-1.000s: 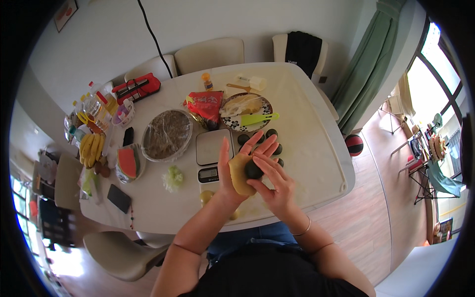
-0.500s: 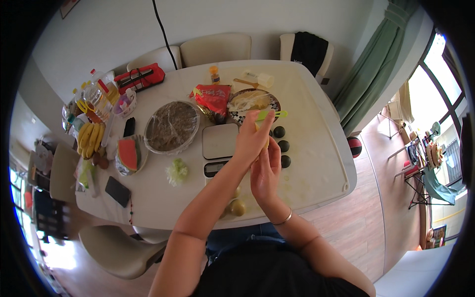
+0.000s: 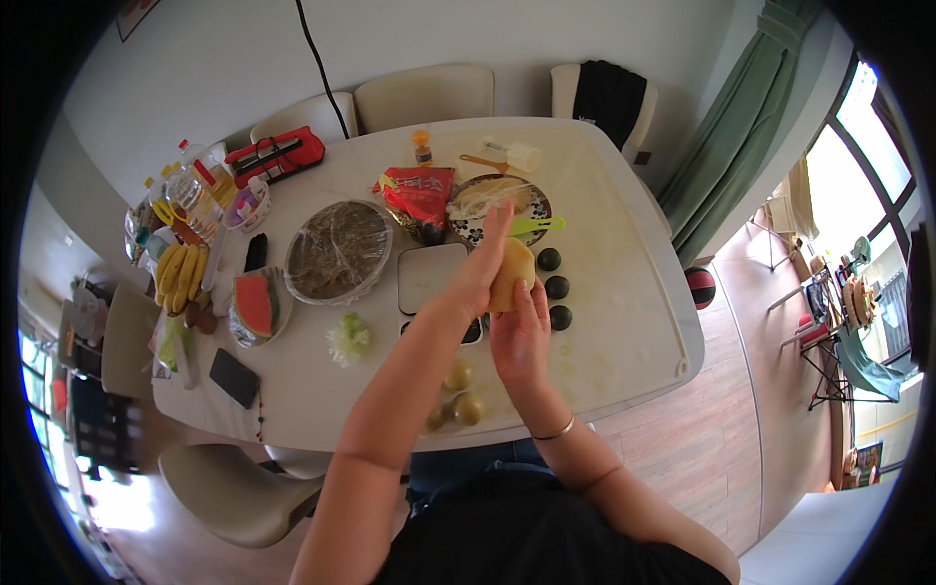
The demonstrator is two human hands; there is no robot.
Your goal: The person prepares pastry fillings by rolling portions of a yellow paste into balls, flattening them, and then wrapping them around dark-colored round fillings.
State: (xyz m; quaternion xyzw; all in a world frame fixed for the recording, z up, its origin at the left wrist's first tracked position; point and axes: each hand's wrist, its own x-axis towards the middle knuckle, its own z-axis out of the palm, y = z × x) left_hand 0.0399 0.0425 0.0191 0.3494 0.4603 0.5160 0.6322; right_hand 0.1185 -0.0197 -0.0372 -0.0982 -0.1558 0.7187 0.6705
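A flattened yellow piece of dough (image 3: 511,275) is held up over the table between my hands. My left hand (image 3: 480,273) lies with straight fingers along its left side. At its lower right edge, my right hand (image 3: 522,341) grips it between thumb and fingers. Several dark green balls (image 3: 557,287) sit just right of it. Several yellowish balls (image 3: 468,409) lie near the table's front edge, left of my right wrist. Behind my hands is a patterned bowl (image 3: 534,198) of pale dough under plastic film, with a light green utensil (image 3: 538,224) at its near rim.
Left of my arms are a kitchen scale (image 3: 429,281), a film-covered bowl of dark filling (image 3: 336,252) and crumpled plastic (image 3: 349,338). A red bag (image 3: 419,193) stands behind. Watermelon (image 3: 253,304), bananas (image 3: 180,275), a phone (image 3: 234,378) and bottles (image 3: 195,205) fill the left side.
My hands were closed together with the dough mostly hidden. Now the left hand has straightened and turned aside, and the flattened yellow dough shows between the hands.
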